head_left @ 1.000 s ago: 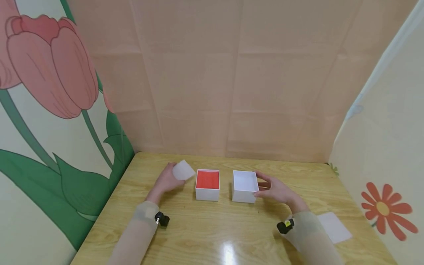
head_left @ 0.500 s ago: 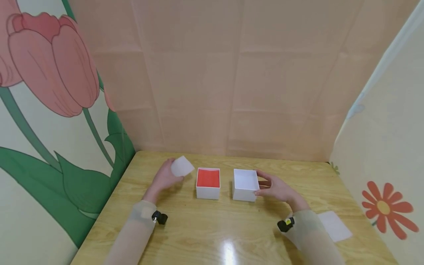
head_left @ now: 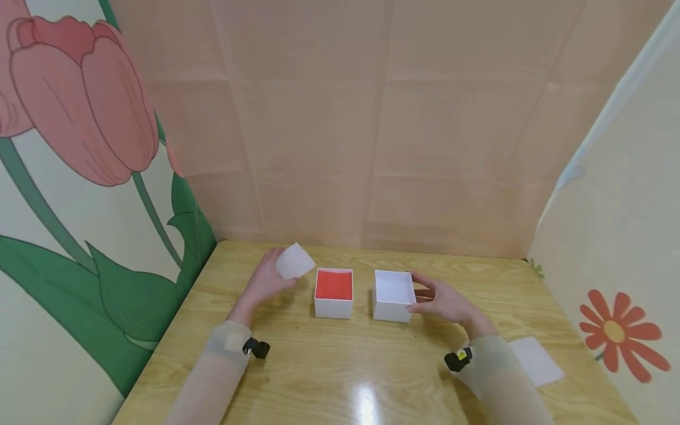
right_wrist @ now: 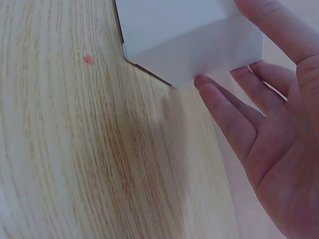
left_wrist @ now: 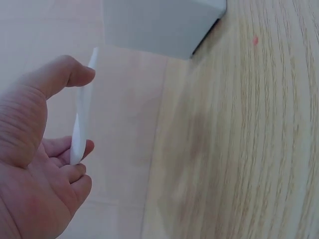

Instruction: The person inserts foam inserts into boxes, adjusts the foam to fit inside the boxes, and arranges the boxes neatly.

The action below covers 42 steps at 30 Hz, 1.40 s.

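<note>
left hand (head_left: 263,280) pinches white card (head_left: 295,261); right hand (head_left: 450,304) grips white box (head_left: 392,311)

left hand, left of centre in the head frame: partly closed. thumb and curled fingers pinch the white card between them. the card is tilted and clear of the bench (head_left: 324,366); the left wrist frame shows it nearly edge-on, thin and slightly bowed.

right hand, right of centre in the head frame: spread to the width of the box, thumb at the near right corner, fingers at the far right. the right wrist frame shows fingertips touching the box wall. the box sits upright on the bench, its white inside showing.

red-topped box (head_left: 333,309), centre of the head frame: upright, white walls, a flat red surface inside, just below the rim. it stands apart from the white box, between the two hands, near the card.

white sheet (head_left: 538,362), lower right: flat on the bench, partly hidden by the right sleeve (head_left: 502,378).

a small red mark (left_wrist: 255,41) shows on the bench in both wrist frames. a small black device (head_left: 457,360) sits at the right wrist.

surroundings: pinkish backdrop (head_left: 297,136) across the top, tulip panel (head_left: 85,112) at left, flower panel (head_left: 613,332) at right.
</note>
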Motion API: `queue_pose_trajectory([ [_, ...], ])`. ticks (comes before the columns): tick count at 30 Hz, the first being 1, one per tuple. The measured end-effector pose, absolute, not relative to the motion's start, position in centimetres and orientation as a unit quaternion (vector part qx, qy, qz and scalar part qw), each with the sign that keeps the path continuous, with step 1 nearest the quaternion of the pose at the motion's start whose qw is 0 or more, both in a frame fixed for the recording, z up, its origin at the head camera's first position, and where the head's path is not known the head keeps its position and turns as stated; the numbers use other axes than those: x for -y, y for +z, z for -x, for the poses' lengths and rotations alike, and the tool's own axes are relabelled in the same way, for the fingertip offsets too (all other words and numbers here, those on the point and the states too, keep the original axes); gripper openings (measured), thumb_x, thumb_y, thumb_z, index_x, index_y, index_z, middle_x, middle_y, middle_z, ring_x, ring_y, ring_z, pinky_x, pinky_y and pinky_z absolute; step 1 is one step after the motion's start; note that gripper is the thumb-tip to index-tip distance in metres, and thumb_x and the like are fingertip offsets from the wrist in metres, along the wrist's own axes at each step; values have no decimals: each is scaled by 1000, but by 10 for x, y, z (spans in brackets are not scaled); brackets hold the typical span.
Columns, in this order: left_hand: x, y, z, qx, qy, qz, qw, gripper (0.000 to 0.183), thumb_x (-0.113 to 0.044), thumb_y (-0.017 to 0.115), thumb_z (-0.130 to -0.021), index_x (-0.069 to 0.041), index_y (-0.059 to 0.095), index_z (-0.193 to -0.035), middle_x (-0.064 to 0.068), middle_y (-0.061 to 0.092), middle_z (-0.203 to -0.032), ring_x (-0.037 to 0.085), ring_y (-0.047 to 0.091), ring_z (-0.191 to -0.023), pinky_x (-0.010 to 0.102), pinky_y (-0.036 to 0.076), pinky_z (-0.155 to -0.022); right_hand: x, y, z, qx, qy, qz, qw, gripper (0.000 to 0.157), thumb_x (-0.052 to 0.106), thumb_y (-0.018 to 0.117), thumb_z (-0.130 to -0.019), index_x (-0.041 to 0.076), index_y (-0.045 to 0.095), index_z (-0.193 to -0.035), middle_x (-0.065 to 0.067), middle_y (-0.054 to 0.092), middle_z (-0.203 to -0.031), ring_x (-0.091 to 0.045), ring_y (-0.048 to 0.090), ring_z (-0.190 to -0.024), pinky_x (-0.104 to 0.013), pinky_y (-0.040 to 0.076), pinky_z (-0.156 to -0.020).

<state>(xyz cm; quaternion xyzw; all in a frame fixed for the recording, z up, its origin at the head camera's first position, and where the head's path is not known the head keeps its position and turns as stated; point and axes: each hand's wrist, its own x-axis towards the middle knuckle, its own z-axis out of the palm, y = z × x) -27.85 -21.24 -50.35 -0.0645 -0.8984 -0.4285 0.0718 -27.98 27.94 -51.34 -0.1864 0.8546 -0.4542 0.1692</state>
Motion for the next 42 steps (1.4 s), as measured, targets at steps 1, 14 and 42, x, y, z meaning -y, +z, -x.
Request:
queue_pose_trajectory([
  [1, 211, -503, 278, 898, -428, 65, 73, 94, -17, 91, -79, 3, 42, -157, 21, 53, -148, 40, 57, -126, 61, 51, -104, -279, -514, 280, -853, -457, 186, 170, 107, 38, 89, -89, 12, 25, -171, -16, 27, -174, -46, 49, -146, -53, 49, -112],
  [14, 188, -486, 272, 899, -420, 104, 74, 97, -21, 91, -80, -2, 41, -160, 21, 45, -160, 39, 54, -132, 57, 50, -106, -280, -516, 281, -845, -471, 188, 169, 107, 34, 91, -88, 11, 27, -171, -17, 27, -174, -47, 48, -146, -55, 47, -113],
  [42, 75, -474, 260, 882, -383, 273, 15, 95, -30, 90, -83, -8, 42, -161, 20, 33, -171, 38, 35, -156, 57, 41, -118, -281, -518, 282, -842, -476, 189, 172, 107, 33, 91, -88, 11, 27, -171, -16, 26, -175, -47, 47, -147, -51, 49, -112],
])
